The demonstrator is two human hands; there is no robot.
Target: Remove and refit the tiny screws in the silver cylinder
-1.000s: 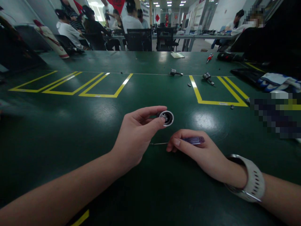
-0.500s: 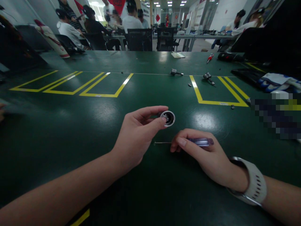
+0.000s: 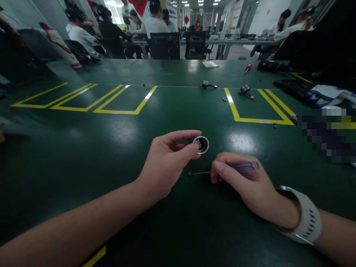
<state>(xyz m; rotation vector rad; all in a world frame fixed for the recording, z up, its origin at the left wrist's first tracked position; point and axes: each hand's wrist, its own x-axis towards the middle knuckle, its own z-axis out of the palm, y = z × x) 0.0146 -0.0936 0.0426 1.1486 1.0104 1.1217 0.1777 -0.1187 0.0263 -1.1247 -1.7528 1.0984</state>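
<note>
Centrally, a small round metal part [image 3: 201,144] with a bright polished rim and a dark hollow middle sits low over the green table [image 3: 83,155], pinched at its near edge between the thumb and forefinger of the left hand [image 3: 167,163]. Just beside it, the right hand [image 3: 244,181] closes around a thin screwdriver [image 3: 241,167]: a translucent purple plastic handle and a slim steel shaft lying flat and pointing left. A pale perforated watch strap [image 3: 306,218] wraps that wrist. The tabletop is smooth and faintly glossy, marked with yellow tape lines [image 3: 236,111]. Farther off lie two small cylindrical metal pieces [image 3: 207,85], a red-handled screwdriver [image 3: 248,67] and blue-and-white gloves [image 3: 328,94].
</note>
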